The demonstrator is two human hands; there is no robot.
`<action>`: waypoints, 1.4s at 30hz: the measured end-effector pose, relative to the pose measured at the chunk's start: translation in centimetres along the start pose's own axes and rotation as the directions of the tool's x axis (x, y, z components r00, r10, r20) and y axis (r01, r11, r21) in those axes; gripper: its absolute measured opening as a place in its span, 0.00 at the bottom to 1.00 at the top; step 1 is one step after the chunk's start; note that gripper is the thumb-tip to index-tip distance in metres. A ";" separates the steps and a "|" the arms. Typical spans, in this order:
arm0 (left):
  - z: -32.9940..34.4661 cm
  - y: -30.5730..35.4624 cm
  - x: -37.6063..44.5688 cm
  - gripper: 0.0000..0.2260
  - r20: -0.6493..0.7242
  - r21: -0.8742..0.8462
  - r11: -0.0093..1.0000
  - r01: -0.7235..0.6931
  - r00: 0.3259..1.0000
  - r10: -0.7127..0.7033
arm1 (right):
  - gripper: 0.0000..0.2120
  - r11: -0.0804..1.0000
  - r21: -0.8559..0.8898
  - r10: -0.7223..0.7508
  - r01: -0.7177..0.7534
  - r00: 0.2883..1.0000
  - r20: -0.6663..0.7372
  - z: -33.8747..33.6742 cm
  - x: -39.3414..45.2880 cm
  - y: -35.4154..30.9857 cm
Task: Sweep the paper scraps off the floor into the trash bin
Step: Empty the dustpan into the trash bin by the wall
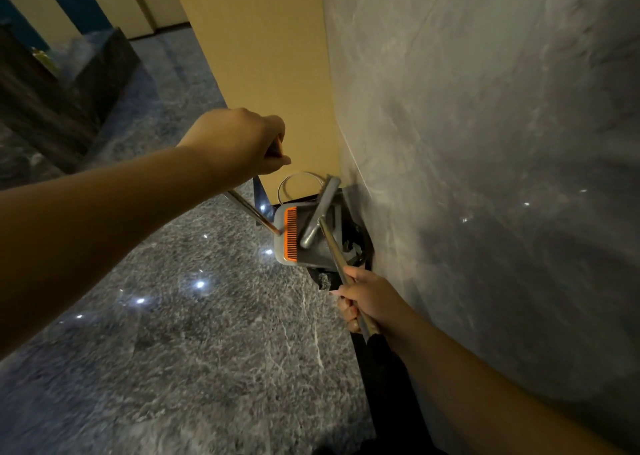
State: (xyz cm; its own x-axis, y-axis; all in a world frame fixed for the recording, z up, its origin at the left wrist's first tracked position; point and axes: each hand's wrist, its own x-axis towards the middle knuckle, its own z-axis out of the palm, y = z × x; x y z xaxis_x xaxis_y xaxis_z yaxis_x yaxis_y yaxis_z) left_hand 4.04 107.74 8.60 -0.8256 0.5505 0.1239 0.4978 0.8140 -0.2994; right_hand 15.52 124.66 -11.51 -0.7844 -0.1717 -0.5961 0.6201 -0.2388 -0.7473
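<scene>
I stand at the corner where a tan panel (256, 56) meets a grey marble wall (485, 142), both hands on long metal handles. My left hand (239, 142) curls around the top of the dustpan handle (252, 212), which slants down toward 4 o'clock to the grey dustpan (313, 258) with its orange comb (291, 234). My right hand (367, 298) grips the broom shaft (334, 250), whose long axis runs up toward 11 o'clock to the broom head (320, 212), lying across the pan. The pan sits tipped over a dark, bag-lined trash bin (356, 246) tucked against the wall, at 12 o'clock from my right hand, the nearer of the 2. Crumpled scraps (323, 281) seem to show at the bin's near edge, though the dim light leaves that uncertain. No scraps show on the polished stone floor (207, 350). I judge the emptying step is under way; the next move turns on keeping the pan's mouth over the bin.
</scene>
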 end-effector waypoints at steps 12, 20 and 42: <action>0.8 -0.7 -0.8 0.12 -0.019 0.006 1.000 0.026 0.999 -0.025 | 0.24 0.999 -0.017 0.026 -0.027 0.997 -0.070 -2.0 0.2 1.3; 1.2 -1.5 -1.2 0.13 -0.016 0.025 0.999 0.040 0.999 -0.040 | 0.15 1.000 -0.027 0.000 -0.002 0.998 -0.065 -2.5 -0.2 1.3; 0.0 -3.6 -5.3 0.14 -0.030 0.009 0.967 0.256 0.966 -0.256 | 0.18 0.990 -0.143 -0.004 0.005 1.000 0.005 -1.4 -0.5 1.2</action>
State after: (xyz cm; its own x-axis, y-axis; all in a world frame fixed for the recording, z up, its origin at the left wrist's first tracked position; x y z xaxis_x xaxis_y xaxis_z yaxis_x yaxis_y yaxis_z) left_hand 6.61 101.87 8.99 -0.9173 0.3290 0.2245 0.2671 0.9263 -0.2658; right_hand 16.70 125.82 -12.57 -0.7870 -0.1755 -0.5915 0.6120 -0.1007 -0.7844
